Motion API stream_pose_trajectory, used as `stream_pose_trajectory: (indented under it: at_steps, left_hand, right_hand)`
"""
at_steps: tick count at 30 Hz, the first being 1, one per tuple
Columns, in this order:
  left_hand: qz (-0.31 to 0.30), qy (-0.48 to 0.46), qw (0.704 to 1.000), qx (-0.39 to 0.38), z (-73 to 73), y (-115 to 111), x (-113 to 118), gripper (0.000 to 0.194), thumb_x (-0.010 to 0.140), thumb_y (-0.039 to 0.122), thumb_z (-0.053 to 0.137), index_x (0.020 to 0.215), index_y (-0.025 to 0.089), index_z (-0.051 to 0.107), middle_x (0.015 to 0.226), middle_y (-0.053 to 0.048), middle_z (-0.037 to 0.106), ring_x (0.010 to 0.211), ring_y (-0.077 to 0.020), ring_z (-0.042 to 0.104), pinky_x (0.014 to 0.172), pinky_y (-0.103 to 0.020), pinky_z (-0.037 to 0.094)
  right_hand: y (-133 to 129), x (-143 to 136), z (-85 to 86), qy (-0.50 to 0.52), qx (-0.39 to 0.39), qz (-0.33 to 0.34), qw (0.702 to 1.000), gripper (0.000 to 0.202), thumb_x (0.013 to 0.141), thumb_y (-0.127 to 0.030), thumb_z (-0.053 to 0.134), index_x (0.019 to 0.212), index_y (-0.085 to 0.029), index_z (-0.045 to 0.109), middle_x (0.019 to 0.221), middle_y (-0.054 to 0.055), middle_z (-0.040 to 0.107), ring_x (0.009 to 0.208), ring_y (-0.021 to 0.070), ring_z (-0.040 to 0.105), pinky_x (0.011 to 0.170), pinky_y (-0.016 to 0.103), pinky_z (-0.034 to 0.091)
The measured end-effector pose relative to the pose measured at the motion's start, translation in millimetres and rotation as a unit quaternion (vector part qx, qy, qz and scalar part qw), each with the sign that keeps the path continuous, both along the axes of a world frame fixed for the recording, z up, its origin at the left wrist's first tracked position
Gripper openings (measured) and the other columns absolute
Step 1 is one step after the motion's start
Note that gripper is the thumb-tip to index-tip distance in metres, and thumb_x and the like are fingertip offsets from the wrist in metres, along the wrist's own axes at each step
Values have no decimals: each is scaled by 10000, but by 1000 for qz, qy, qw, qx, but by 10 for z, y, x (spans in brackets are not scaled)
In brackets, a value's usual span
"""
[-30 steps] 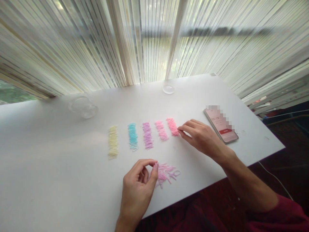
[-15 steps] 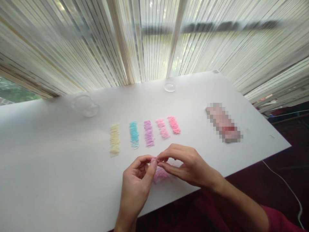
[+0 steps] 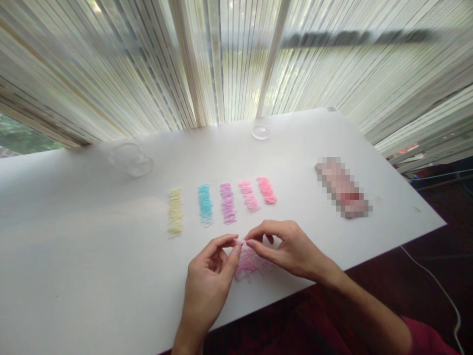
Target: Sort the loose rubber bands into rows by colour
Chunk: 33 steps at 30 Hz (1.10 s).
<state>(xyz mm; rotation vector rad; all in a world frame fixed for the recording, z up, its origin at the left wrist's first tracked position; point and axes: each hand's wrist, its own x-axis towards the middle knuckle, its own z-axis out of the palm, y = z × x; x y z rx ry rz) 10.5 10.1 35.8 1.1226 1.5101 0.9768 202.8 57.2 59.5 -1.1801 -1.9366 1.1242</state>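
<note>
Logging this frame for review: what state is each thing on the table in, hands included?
left hand: fingertips pinched on a small pink band.
right hand: fingertips pinched on the same band.
loose pink pile: unsorted, under the hands.
yellow row: lined up.
blue row: lined up.
purple row: lined up.
pink row: lined up.
coral row: lined up.
clear jar: lying on its side.
phone: flat, blurred.

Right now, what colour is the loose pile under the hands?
Pale pink; the loose pile shows best in the head view.
</note>
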Motion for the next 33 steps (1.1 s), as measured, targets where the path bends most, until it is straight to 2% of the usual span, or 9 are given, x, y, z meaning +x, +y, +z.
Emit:
stream_pose_trajectory:
  at_steps: [4, 7, 16, 18, 20, 23, 25, 29, 33]
  left_hand:
    - [-5, 39, 999, 5, -3, 1, 11, 309, 853, 445, 733, 971, 161, 764, 553, 49, 530, 484, -99, 459, 458, -197, 398]
    - [-3, 46, 999, 7, -6, 4, 23, 321, 859, 439, 727, 1019, 163, 760, 555, 54, 524, 486, -101, 463, 462, -195, 404]
    - [6, 82, 996, 27, -1, -5, 21, 307, 867, 436, 720, 1007, 167, 765, 553, 63, 507, 468, -94, 457, 453, -189, 402]
    - [13, 96, 995, 39, 11, -7, 17, 294, 868, 433, 723, 998, 173, 767, 554, 64, 508, 467, -95, 454, 457, -191, 411]
    - [15, 105, 993, 56, 17, -4, 17, 269, 873, 420, 719, 984, 180, 765, 557, 64, 506, 471, -95, 455, 469, -191, 423]
    - [11, 112, 990, 80, 5, 3, 23, 235, 889, 398, 704, 976, 186, 755, 558, 69, 489, 477, -95, 459, 481, -192, 430]
    - [8, 114, 990, 87, -15, 4, 25, 222, 897, 389, 697, 978, 190, 750, 559, 73, 479, 478, -95, 461, 483, -191, 429]
    - [6, 119, 988, 96, -40, -3, 9, 200, 903, 369, 696, 987, 195, 746, 571, 74, 488, 481, -90, 462, 483, -184, 423]
    - [8, 120, 987, 106, -12, -5, -8, 186, 898, 355, 694, 969, 191, 747, 568, 73, 486, 478, -89, 456, 473, -185, 413]
  right_hand:
    - [4, 9, -15, -2, -10, -2, 1000, 87, 904, -187, 684, 900, -191, 772, 770, 0, 752, 655, 113, 624, 632, 213, 489]
    - [6, 14, -19, -8, -17, 1, 1000, 91, 902, -184, 681, 888, -187, 771, 755, -4, 746, 644, 108, 613, 626, 208, 477]
    - [16, 32, -19, -24, -29, 4, 999, 103, 914, -195, 662, 873, -186, 756, 735, -8, 733, 614, 109, 595, 599, 218, 473]
    - [54, 83, -29, -36, -4, -8, 999, 96, 928, -203, 659, 884, -194, 743, 759, -6, 737, 633, 118, 610, 611, 225, 491]
    - [125, 156, -42, -62, 54, -32, 996, 91, 949, -202, 648, 909, -202, 729, 811, 6, 742, 686, 135, 637, 655, 245, 520]
    - [274, 264, -76, -127, 172, -63, 975, 97, 976, -196, 627, 955, -213, 720, 892, 42, 739, 802, 181, 669, 758, 310, 551]
    - [372, 308, -111, -165, 224, -55, 959, 108, 989, -200, 615, 970, -216, 720, 916, 62, 731, 857, 210, 670, 795, 347, 555]
    - [484, 309, -192, -204, 254, -18, 945, 130, 1009, -200, 594, 980, -205, 721, 937, 77, 716, 888, 218, 649, 806, 359, 557]
    - [473, 280, -214, -227, 259, -9, 939, 118, 1009, -207, 601, 1037, -190, 714, 934, 80, 705, 891, 228, 637, 798, 371, 561]
